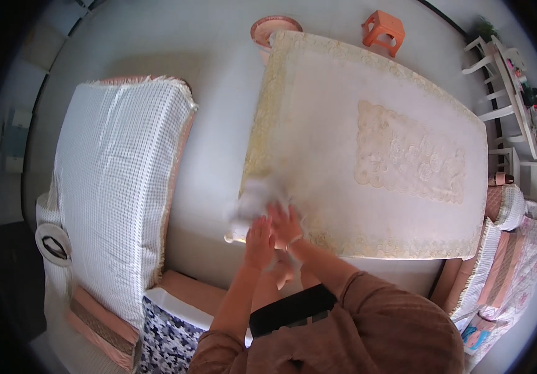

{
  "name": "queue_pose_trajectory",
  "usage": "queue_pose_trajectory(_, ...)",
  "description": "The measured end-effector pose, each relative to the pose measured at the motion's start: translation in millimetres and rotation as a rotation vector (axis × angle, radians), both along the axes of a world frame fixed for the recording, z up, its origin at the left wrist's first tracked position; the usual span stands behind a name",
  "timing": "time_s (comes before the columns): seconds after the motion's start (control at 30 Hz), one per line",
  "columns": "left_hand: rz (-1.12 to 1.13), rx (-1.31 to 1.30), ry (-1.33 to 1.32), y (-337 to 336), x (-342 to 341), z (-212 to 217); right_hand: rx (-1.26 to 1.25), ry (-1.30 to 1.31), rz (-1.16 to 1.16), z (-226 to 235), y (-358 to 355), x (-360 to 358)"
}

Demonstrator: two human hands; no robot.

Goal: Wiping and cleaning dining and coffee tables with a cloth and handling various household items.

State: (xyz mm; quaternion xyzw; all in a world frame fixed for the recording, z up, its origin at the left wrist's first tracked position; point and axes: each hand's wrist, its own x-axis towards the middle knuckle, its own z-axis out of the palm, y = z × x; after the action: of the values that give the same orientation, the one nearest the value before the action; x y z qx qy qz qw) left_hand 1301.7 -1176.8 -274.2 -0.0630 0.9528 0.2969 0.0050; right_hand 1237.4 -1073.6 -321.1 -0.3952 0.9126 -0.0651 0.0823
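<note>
A blurred white cloth (257, 194) is at the near left corner of a low table with a cream, patterned cover (324, 137). Both of my hands are at the cloth's near edge, side by side and almost touching. My left hand (259, 244) grips the cloth from the left, its fingertips partly hidden by blur. On the right, my right hand (286, 224), with a thin bracelet at the wrist, holds the cloth too. Folds of the cloth hide where the fingers close.
A sofa seat with a white checked cover (112, 162) stands left. Beyond the table are a pink bin (274, 28) and an orange stool (385, 31). A white shelf (514, 93) stands at the far right, and another cushioned seat (499, 268) is at the near right.
</note>
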Motion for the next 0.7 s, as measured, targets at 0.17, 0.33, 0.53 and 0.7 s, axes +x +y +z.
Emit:
queue_pose_trajectory(0.17, -0.145, 0.070, -0.044, -51, 0, -22, -0.184, -0.162, 0.048, 11, 0, 3)
queue_pose_trajectory(0.33, -0.273, 0.191, -0.172, -134, -15, -21, 0.045, -0.176, -0.005, 27, -33, -38)
queue_pose_trajectory(0.53, -0.564, 0.068, -0.115, -254, -82, -3, -0.050, -0.013, -0.732, 11, -117, -128)
queue_pose_trajectory(0.7, -0.689, 0.008, -0.095, -279, -164, 22, -0.049, 0.028, -0.890, 5, -124, -153)
